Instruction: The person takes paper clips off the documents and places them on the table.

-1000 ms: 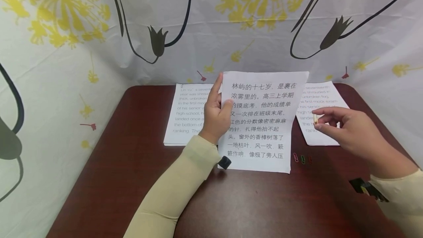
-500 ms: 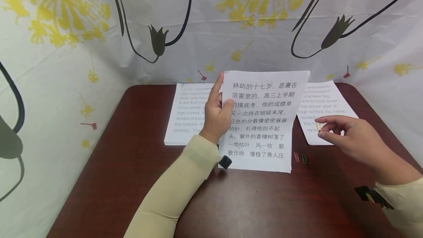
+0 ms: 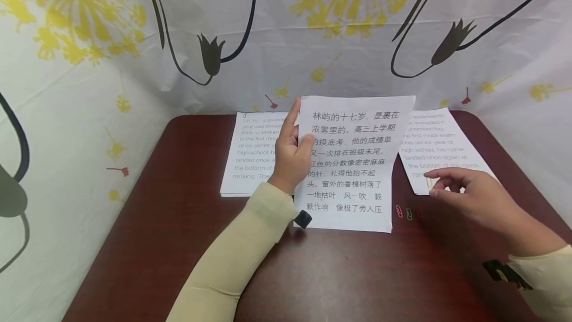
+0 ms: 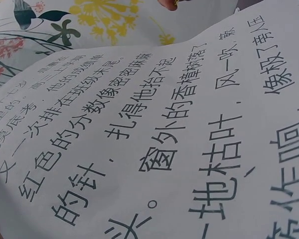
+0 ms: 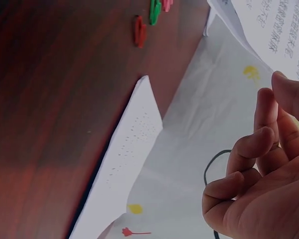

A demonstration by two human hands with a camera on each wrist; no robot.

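My left hand (image 3: pixel 291 155) grips the left edge of a few sheets of paper (image 3: pixel 353 173) printed with Chinese text, thumb in front. The sheets are raised at a tilt over the table; their printed face fills most of the left wrist view. To their right, my right hand (image 3: pixel 475 198) pinches a small yellowish paper clip (image 3: pixel 430 183) between thumb and fingertips, apart from the sheets. In the right wrist view the right hand (image 5: pixel 269 169) shows curled fingers, and the clip cannot be made out there. Beneath it lie a pink paper clip (image 3: pixel 399 211), a green paper clip (image 3: pixel 408 214) and a red paper clip (image 5: pixel 140 32).
A stack of English-text paper (image 3: pixel 252 163), with a clip at its top left corner, lies behind the left hand. Another English-text stack (image 3: pixel 440 145) lies at the back right, partly covered by the raised sheets. A patterned curtain (image 3: pixel 277 34) borders the dark table (image 3: pixel 178 242).
My right hand has come down and nearer with the yellowish paper clip, uncovering more of the right stack's text. My left hand and its sheets have stayed nearly still.
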